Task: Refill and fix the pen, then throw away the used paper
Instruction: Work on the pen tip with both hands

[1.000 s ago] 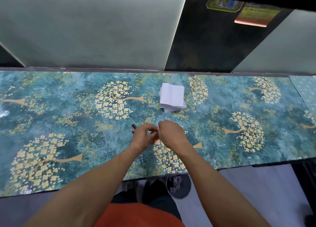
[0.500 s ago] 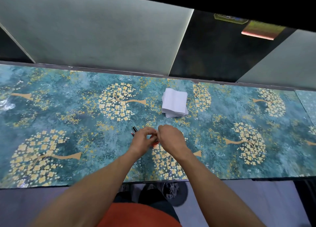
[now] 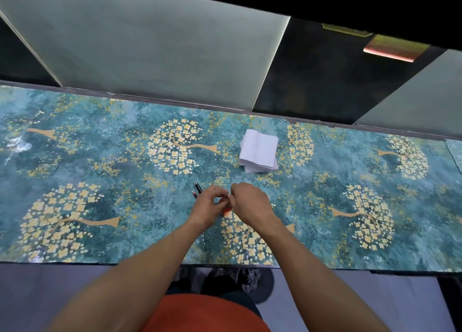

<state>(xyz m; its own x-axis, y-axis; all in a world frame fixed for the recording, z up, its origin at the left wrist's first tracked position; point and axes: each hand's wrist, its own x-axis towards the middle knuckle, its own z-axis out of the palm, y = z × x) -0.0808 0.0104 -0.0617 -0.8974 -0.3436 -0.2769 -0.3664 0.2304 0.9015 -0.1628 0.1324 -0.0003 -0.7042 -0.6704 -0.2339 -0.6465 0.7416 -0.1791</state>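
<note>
My left hand [image 3: 208,206] and my right hand [image 3: 251,203] meet fingertip to fingertip over the near middle of the table, both pinched on a small pen part; only a bit of red [image 3: 227,209] shows between them. Two thin dark pen pieces [image 3: 197,189] lie on the table just left of my left hand. A stack of white paper squares [image 3: 258,150] sits farther back, a little right of my hands.
The table [image 3: 100,181] has a teal cover with gold tree patterns; its near edge runs just below my forearms. A dark round bin [image 3: 255,284] with crumpled stuff stands on the floor under the edge, by my feet. A wall rises behind.
My hands have stayed together at the same spot on the pen part, with small finger shifts. The camera has tilted, so the table sits lower in view.
</note>
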